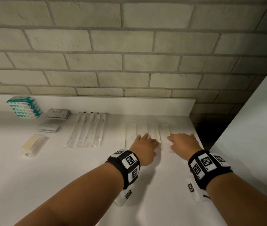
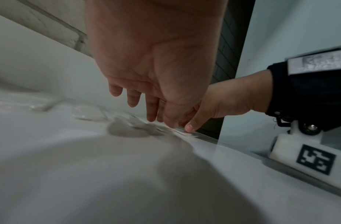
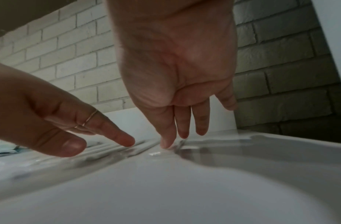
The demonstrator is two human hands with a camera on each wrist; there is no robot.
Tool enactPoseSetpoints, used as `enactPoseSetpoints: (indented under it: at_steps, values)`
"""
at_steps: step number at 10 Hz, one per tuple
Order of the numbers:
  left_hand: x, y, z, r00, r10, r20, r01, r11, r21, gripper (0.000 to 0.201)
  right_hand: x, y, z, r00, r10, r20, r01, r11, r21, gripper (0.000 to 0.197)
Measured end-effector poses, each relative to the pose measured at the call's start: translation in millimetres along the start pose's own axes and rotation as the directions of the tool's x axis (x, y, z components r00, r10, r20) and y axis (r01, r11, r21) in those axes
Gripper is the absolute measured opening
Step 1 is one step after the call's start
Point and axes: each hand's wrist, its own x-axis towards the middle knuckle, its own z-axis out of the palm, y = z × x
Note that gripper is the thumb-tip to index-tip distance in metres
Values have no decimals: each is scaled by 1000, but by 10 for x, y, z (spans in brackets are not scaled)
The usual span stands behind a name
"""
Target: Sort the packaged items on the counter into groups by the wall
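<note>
The left hand (image 1: pixel 145 148) is covering the near ends of the pale flat packets (image 1: pixel 143 130); the right hand (image 1: pixel 182 144) is hiding part of the packet beside them. Print on the grey sachets (image 1: pixel 57 113), left of the packets, is appearing too small to read. In both wrist views the packets are showing only as blurred streaks, and both forearms are running off the lower edge.

Packaged goods ranged along the back of the bench (image 1: pixel 64 176), below the wall (image 1: pixel 129 62)

At ten o'clock a stack of boxes (image 1: pixel 24 109); right of it two piles of sachets (image 1: pixel 57 114), one before the other; a wrapped bar (image 1: pixel 31 145) at nine o'clock; then wrapped brushes (image 1: pixel 87 129), and flat sleeves (image 1: pixel 145 129) at one o'clock under both hands.
</note>
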Motion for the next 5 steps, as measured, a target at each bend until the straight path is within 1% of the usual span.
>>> enactPoseSetpoints:
  at_steps: [1, 2, 3, 4, 5]
  values:
    - [35, 39, 38, 1000, 9, 1, -10, 1000, 25, 52, -37, 35, 10, 999, -15, 32, 15, 1000, 28, 51]
    - [57, 36, 59, 1000, 0, 2, 0, 1000, 12, 51, -37, 45, 22, 999, -36, 36, 34, 999, 41, 48]
    - [43, 47, 39, 1000, 0, 11, 0, 1000, -4, 51, -25, 61, 21, 999, -36, 36, 33, 994, 100, 49]
    - [-2, 19, 59, 1000, -8, -21, 7, 999, -46, 53, -80, 78, 2, 998, -55, -9, 56, 981, 185, 53]
    - [-144, -53, 75, 997, -29, -78, 19, 992, -122, 58, -248, 152, -51, 997, 16, -71, 9, 943, 332, 58]
